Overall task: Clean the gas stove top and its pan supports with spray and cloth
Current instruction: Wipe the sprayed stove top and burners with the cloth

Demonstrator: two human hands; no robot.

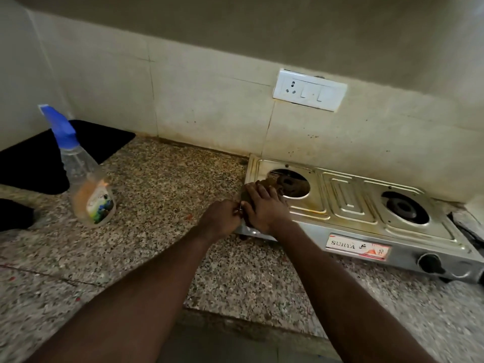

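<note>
Head-height view down onto a speckled granite counter (170, 184). At right, against the tiled wall, a two-burner steel gas stove (348, 203), branded SURYA on its front.

Both hands together at the stove's left front corner. Right hand (264, 208) laid flat, fingers fairly straight, pressing a brownish cloth (268, 182) onto the stove top just beside the left burner (290, 184). Left hand (222, 216) curled, touching the right near the thumb; impossible to tell whether pinching the cloth's edge or holding nothing.

Spray bottle (86, 184) with a blue trigger standing upright on the counter, well apart to the left, untouched.

No pan supports in view anywhere; both burner wells bare.

Judged midway at best: wiping under way on the left section only. Yellowish-brown stains visible on the steel around the left burner and along the ridged centre panel. Right burner (404, 206) side apparently not reached yet. Pan supports left to clean, then to set back.
</note>
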